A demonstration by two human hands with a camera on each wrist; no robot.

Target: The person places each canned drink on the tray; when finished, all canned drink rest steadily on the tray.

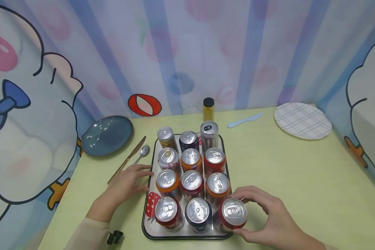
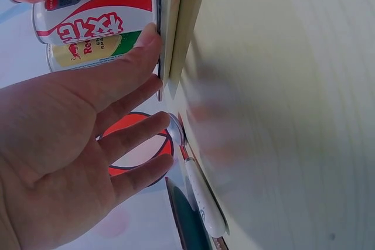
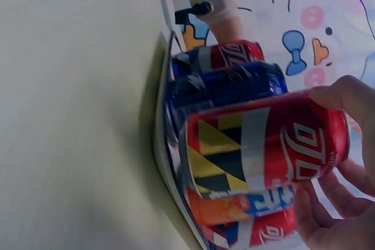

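Several drink cans stand upright in rows on a white tray (image 1: 187,235) with a dark rim and strawberry print. At its front right corner my right hand (image 1: 268,215) grips a red cola can (image 1: 234,212) between thumb and fingers. In the right wrist view that red can (image 3: 263,144) is beside a dark blue can (image 3: 225,89); whether its base touches the tray cannot be told. My left hand (image 1: 128,184) is at the tray's left edge, fingers extended. Its thumb and a fingertip lie against the edge in the left wrist view, near a white-and-red can (image 2: 96,13).
To the left lie a dark plate (image 1: 107,136), a gold knife (image 1: 128,158) and a spoon (image 1: 143,151). Behind the tray stands a yellow bottle with a black cap (image 1: 208,110). A pale blue knife (image 1: 245,120) and a checked plate (image 1: 303,121) lie at back right.
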